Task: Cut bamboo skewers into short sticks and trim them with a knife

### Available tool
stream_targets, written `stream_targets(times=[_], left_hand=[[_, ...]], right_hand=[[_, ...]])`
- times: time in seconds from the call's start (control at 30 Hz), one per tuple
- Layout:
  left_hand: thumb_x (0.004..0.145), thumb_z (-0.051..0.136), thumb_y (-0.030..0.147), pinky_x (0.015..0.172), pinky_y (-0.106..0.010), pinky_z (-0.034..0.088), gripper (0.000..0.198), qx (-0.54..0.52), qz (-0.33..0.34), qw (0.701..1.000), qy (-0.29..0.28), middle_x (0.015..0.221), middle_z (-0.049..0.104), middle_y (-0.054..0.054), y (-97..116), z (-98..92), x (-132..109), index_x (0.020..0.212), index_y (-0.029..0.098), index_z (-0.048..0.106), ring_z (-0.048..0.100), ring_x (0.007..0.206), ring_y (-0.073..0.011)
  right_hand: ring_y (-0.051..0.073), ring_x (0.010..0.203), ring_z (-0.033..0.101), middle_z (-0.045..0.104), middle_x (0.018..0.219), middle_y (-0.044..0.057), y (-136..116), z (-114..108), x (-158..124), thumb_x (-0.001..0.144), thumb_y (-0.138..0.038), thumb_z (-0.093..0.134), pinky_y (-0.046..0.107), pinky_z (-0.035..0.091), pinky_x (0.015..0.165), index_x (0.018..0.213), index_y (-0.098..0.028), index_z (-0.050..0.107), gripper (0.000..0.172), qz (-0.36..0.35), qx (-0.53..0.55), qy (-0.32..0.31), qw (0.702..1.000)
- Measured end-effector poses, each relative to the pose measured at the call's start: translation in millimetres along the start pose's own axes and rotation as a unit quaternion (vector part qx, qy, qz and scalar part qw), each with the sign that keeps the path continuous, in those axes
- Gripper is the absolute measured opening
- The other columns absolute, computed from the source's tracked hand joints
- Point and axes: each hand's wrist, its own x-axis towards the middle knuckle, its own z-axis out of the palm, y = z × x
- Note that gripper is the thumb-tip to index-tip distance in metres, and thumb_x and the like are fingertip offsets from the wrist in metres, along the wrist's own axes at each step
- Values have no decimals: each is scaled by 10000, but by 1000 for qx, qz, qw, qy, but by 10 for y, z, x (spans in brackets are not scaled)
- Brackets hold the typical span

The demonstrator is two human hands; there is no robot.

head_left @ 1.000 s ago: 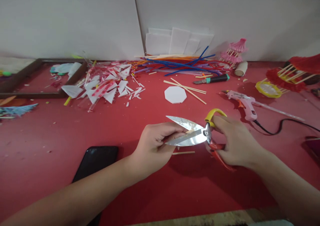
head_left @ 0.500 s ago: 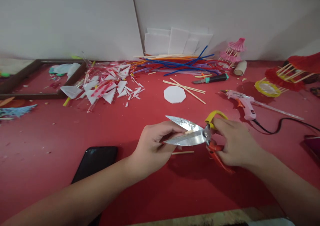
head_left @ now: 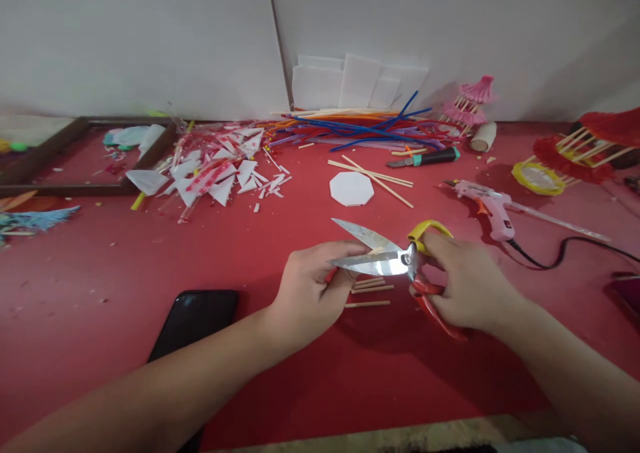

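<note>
My right hand (head_left: 463, 273) grips a pair of scissors (head_left: 375, 263) by its yellow and red handles, with the blades spread apart. Between the blades shows the pale end of a thin wooden stick (head_left: 376, 251), pinched in the fingers of my left hand (head_left: 313, 283). Most of that stick is hidden by the fingers and the lower blade. On the red table under the blades lie several short cut sticks (head_left: 373, 289). A white octagonal piece (head_left: 351, 189) lies flat just beyond the scissors, beside a few longer sticks (head_left: 395, 181).
A pink glue gun (head_left: 487, 206) with its cord and a utility knife (head_left: 424, 158) lie to the right. Pipe cleaners (head_left: 360, 133) are heaped along the wall. Scraps (head_left: 210, 166) and a brown frame (head_left: 80, 190) fill the back left; a black phone (head_left: 200, 316) lies near my left forearm.
The scissors and both hands have risen slightly away from me. More of the short sticks beneath the blades now show. The blades stay spread around the stick.
</note>
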Motion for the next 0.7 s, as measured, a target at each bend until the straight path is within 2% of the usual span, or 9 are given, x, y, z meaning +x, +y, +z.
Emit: stream_targets(times=[0.1, 0.23, 0.47, 0.7], left_hand=[[756, 520, 18, 656, -231, 584, 260, -23, 3, 1000, 6, 819, 764, -37, -18, 30, -16, 860, 183, 692, 715, 695, -151], [744, 514, 15, 610, -222, 573, 223, -51, -28, 998, 7, 796, 757, -56, 4, 54, -6, 810, 161, 668, 709, 685, -152], [720, 480, -48, 578, -163, 539, 261, -109, -42, 989, -87, 649, 715, -4, 111, -21, 71, 689, 158, 637, 680, 601, -105], [708, 469, -60, 566, -148, 544, 269, -135, -51, 986, -87, 646, 710, -2, 129, -27, 102, 693, 150, 636, 678, 588, -95]], right_hand=[[208, 652, 536, 604, 780, 59, -4, -7, 0, 686, -301, 543, 310, 351, 566, 810, -221, 439, 180, 4, 8, -1, 1000], [207, 649, 519, 596, 772, 62, 0, -17, -1, 691, -300, 537, 313, 344, 568, 804, -218, 437, 171, 4, 5, -2, 1000], [198, 648, 505, 577, 757, 45, 38, -28, -5, 682, -272, 541, 308, 345, 574, 790, -220, 431, 162, -10, 32, -8, 999], [197, 620, 488, 558, 723, 43, 58, -19, -2, 677, -273, 534, 298, 324, 549, 770, -225, 416, 157, -19, 26, 7, 999]])
